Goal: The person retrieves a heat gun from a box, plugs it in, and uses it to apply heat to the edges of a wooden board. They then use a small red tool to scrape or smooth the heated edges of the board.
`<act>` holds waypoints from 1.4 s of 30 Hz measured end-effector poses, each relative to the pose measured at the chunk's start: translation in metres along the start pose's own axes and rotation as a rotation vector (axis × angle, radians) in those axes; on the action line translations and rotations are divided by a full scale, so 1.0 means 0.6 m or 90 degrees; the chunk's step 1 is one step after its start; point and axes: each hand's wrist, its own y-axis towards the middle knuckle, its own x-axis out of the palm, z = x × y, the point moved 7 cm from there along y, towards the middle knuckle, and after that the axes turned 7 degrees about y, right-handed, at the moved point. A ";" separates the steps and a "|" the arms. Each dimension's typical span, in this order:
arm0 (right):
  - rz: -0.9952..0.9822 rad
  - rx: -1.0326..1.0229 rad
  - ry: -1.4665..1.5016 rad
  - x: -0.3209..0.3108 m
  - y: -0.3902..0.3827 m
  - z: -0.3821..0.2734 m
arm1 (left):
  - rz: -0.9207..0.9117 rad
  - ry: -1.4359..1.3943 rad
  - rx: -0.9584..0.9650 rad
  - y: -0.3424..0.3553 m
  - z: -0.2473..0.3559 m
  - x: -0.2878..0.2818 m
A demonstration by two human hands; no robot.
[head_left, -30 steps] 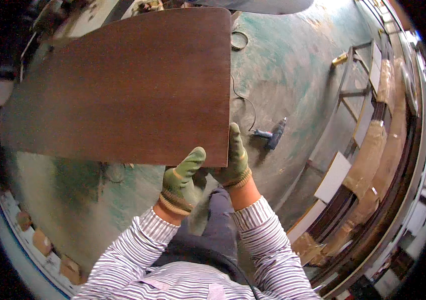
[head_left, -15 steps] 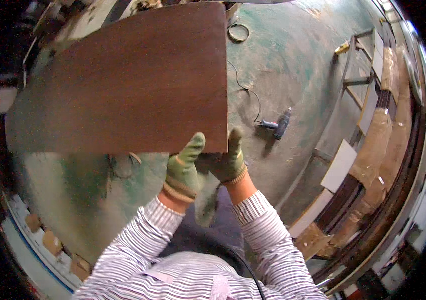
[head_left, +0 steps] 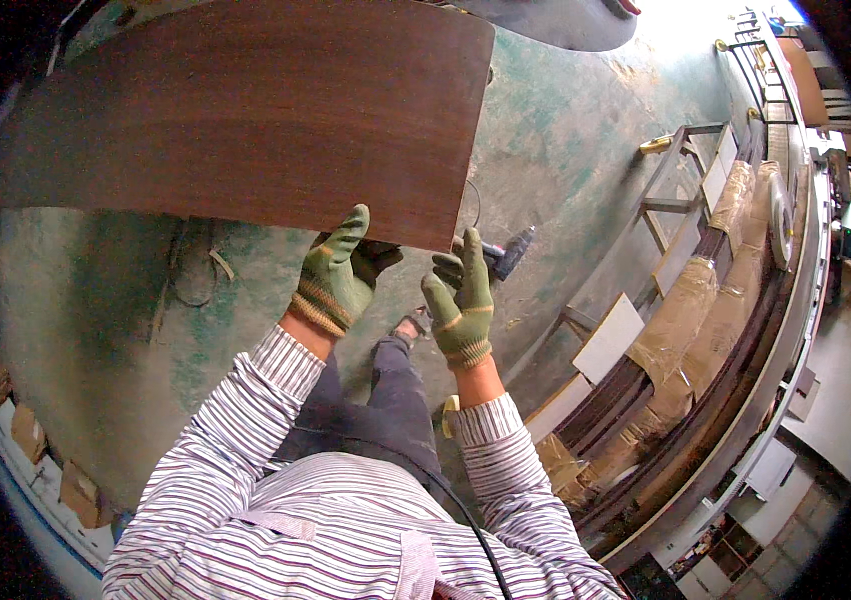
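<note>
Head view: left hand (head_left: 334,275) grips flat brown wood-grain panel (head_left: 276,125), right hand (head_left: 462,308) spread beside its near corner; one-handed support may cause tilting.

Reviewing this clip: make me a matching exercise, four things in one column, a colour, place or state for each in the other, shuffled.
1. panel
2. power tool
3. left hand
4. right hand

A. lying on the floor
B. open, just off the panel's near right corner
C. dark brown
D. thumb overlapping the panel's near edge

Pairs: 1-C, 2-A, 3-D, 4-B
</note>
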 end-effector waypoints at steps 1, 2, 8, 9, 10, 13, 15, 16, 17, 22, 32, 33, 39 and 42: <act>-0.013 -0.022 -0.020 0.007 0.009 -0.004 | 0.011 0.018 -0.012 0.004 -0.003 -0.003; -0.026 -0.043 -0.040 0.015 0.016 -0.008 | -0.021 0.048 -0.002 0.002 0.001 0.001; -0.017 -0.112 -0.201 0.033 0.022 -0.022 | -0.051 0.191 0.049 -0.001 0.013 0.016; -0.023 -0.138 -0.241 0.034 0.021 -0.027 | -0.026 0.189 0.034 0.001 0.009 0.014; -0.026 -0.158 -0.276 0.033 0.022 -0.031 | -0.001 0.155 0.018 0.005 0.003 0.011; -0.064 -0.191 -0.352 0.030 0.026 -0.039 | 0.031 0.076 0.002 0.008 -0.007 0.009; -0.091 -0.171 -0.367 0.026 0.026 -0.038 | 0.032 0.064 0.000 0.007 -0.009 0.011; -0.095 -0.164 -0.371 0.022 0.025 -0.037 | 0.028 0.076 -0.003 0.009 -0.007 0.014; -0.092 -0.087 -0.267 0.013 0.025 -0.025 | 0.061 0.074 -0.015 0.004 -0.008 0.009; -0.021 0.195 0.096 -0.048 -0.028 0.078 | 0.082 -0.027 -0.161 -0.009 -0.015 -0.008; -0.276 0.520 -0.536 -0.326 -0.391 0.240 | 0.147 0.300 0.068 -0.138 0.110 -0.200; -0.269 0.574 -0.515 -0.353 -0.421 0.247 | 0.214 0.240 0.035 -0.163 0.115 -0.240; -0.213 0.585 -0.569 -0.456 -0.472 0.294 | 0.395 0.186 0.025 -0.306 0.142 -0.363; -0.182 0.547 -0.501 -0.464 -0.426 0.312 | 0.433 0.195 0.030 -0.349 0.141 -0.348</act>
